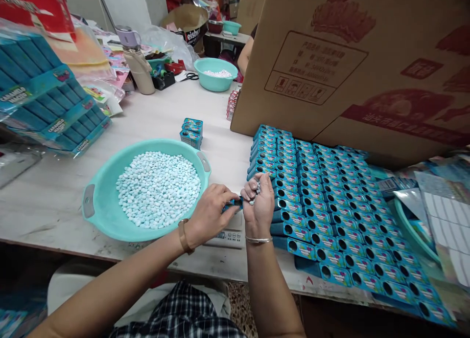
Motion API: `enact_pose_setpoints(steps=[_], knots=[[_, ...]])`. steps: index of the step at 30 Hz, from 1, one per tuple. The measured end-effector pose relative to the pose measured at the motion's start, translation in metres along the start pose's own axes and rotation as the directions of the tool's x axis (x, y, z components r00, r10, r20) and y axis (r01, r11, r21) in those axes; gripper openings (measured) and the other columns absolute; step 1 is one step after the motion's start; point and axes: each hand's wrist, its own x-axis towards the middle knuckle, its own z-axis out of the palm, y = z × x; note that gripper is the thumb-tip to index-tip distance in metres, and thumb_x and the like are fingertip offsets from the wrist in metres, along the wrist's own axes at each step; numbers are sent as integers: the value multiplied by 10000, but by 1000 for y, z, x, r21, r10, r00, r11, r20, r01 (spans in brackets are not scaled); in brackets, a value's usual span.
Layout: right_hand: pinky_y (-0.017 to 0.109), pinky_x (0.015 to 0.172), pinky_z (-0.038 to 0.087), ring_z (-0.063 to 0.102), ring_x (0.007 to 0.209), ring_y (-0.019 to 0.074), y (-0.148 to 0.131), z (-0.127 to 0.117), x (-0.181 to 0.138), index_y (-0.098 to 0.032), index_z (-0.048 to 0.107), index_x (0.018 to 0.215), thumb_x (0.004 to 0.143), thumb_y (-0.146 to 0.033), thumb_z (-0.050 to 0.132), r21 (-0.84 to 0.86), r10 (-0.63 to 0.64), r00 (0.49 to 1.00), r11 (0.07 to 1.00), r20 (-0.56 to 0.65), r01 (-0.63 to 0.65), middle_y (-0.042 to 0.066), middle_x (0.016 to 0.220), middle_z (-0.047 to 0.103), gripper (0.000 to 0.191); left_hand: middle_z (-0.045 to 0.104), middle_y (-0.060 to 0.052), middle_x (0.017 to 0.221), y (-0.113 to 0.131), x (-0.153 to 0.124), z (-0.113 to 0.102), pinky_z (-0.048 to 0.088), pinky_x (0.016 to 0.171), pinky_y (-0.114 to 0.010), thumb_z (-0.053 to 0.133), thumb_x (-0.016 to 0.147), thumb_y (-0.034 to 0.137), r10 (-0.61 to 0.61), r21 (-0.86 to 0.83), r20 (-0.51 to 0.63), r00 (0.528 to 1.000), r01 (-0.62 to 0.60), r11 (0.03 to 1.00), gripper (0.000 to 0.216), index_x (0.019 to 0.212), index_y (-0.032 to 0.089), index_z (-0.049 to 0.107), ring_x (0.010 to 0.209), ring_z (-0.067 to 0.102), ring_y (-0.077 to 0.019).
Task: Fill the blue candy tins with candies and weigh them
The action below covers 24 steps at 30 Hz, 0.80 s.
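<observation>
My left hand (209, 213) grips a small blue candy tin (232, 204) just above a white scale (229, 235). My right hand (259, 201) is curled around a few pale candies (256, 187) held right at the tin's end. A teal basin (103, 206) heaped with pale blue-white candies (157, 189) sits to the left of my hands. To the right lie rows of several open blue tins (323, 215), holes facing up.
A large cardboard box (352, 64) stands behind the tins. Three closed tins (192, 131) sit mid-table. Wrapped blue packs (44, 98) lie far left, with a bottle (137, 64) and a second teal bowl (215, 74) at the back. Another person's arm (245, 54) shows beyond.
</observation>
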Motion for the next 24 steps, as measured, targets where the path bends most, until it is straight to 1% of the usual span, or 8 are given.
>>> enact_pose_setpoints(steps=[5, 8, 11, 14, 17, 20, 22, 24], knots=[[161, 404, 249, 313, 438, 34, -2, 3, -4, -212, 505, 817, 826, -497, 646, 20, 5, 1000, 1000, -27, -5, -94, 608, 390, 318, 661, -27, 833, 17, 15, 11, 406, 862, -410, 636, 874, 333, -30, 70, -33, 999, 32, 997, 137, 842, 226, 715, 879, 553, -220], [159, 411, 262, 336, 448, 34, -2, 6, -8, -211, 511, 817, 843, -470, 632, 0, -45, 998, 999, -52, 45, -89, 612, 408, 288, 663, -23, 783, 25, 22, 14, 397, 881, -410, 657, 845, 278, -60, 98, -12, 998, 60, 993, 107, 786, 208, 712, 838, 562, -208], [160, 406, 262, 334, 442, 34, -4, 6, -8, -210, 508, 816, 850, -459, 630, 31, -58, 996, 998, -64, 60, -91, 605, 405, 280, 660, -14, 751, 26, 25, 13, 397, 889, -399, 660, 826, 239, -60, 106, 7, 998, 59, 993, 81, 774, 209, 714, 813, 567, -196], [159, 389, 233, 290, 417, 28, -9, 0, -3, -210, 496, 823, 827, -464, 659, 120, -17, 998, 992, -63, 25, -106, 587, 372, 301, 661, -17, 760, 18, 22, 11, 399, 886, -404, 650, 847, 288, -61, 139, -6, 998, 61, 988, 119, 778, 215, 714, 823, 567, -203], [156, 375, 213, 263, 397, 25, -16, -11, 4, -212, 488, 825, 815, -482, 670, 150, 8, 996, 989, -84, 5, -116, 578, 349, 326, 666, -42, 836, 3, 21, 3, 406, 882, -434, 649, 853, 369, -61, 211, -8, 998, 62, 976, 173, 837, 205, 700, 870, 570, -236], [153, 358, 197, 249, 379, 26, -23, -20, 9, -216, 483, 826, 829, -471, 663, 191, 40, 996, 981, -86, -23, -122, 568, 341, 312, 667, -64, 954, -10, 29, -9, 435, 885, -425, 578, 895, 315, -27, 214, 47, 999, 17, 977, 157, 966, 199, 658, 940, 586, -246], [147, 351, 192, 250, 372, 26, -26, -23, 11, -215, 483, 818, 832, -453, 667, 228, 63, 995, 973, -72, -45, -124, 557, 340, 301, 666, -81, 1053, -14, 36, -15, 459, 889, -404, 574, 888, 293, -5, 204, 142, 990, -24, 979, 235, 1100, 199, 610, 1007, 599, -252], [144, 346, 195, 257, 366, 26, -26, -25, 12, -212, 483, 801, 825, -444, 679, 246, 87, 995, 967, -51, -72, -126, 543, 337, 305, 661, -116, 1129, -10, 42, -15, 487, 859, -400, 661, 816, 359, 4, 238, 294, 956, -77, 968, 458, 1224, 185, 547, 1048, 610, -287]])
